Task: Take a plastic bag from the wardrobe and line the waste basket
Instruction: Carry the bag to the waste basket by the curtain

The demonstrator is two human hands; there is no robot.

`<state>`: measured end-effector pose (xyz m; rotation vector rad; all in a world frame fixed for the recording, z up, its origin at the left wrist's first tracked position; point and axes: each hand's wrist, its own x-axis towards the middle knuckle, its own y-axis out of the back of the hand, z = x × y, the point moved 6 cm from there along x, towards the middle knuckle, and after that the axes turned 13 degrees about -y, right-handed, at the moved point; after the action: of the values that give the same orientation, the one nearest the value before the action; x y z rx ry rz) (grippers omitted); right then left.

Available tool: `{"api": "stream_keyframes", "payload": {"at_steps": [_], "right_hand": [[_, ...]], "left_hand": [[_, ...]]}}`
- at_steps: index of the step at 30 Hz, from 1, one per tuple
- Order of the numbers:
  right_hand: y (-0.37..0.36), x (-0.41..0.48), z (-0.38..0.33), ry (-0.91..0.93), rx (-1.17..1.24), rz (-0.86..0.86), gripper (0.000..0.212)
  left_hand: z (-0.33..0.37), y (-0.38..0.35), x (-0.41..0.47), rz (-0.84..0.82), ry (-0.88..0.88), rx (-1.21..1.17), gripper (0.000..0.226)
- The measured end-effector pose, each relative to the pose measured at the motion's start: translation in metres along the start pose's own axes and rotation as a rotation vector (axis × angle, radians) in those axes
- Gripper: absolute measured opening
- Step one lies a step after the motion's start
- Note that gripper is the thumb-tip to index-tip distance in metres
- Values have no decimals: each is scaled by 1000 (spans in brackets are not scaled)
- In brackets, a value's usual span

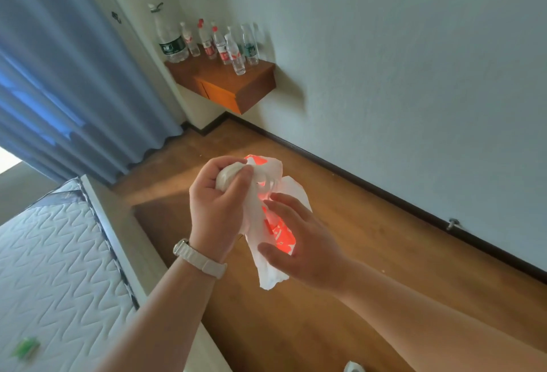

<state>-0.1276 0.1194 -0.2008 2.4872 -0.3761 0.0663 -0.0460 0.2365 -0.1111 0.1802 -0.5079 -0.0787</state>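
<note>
A crumpled white plastic bag (268, 194) with red print hangs between my hands above the wooden floor. My left hand (219, 200), with a white watch on its wrist, is closed in a fist around the bag's bunched upper end. My right hand (299, 241) pinches the bag's lower part between thumb and fingers. Neither the wardrobe nor the waste basket is in sight.
A mattress (59, 268) with a quilted white cover fills the lower left. A wall-mounted wooden shelf (233, 81) in the corner carries several plastic bottles (213, 43). Blue curtains (59, 75) hang at the left. A door stopper (452, 223) sticks out of the baseboard at right.
</note>
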Motion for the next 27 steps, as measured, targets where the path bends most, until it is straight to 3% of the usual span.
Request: {"api": "stream_keyframes", "payload": {"at_steps": [13, 27], "right_hand": [[8, 71, 8, -16, -31, 42, 62], [-92, 274, -47, 68, -100, 95, 57]], "left_hand": [[-27, -27, 60, 47, -2, -34, 5], [-144, 47, 241, 77, -23, -116, 8]]}}
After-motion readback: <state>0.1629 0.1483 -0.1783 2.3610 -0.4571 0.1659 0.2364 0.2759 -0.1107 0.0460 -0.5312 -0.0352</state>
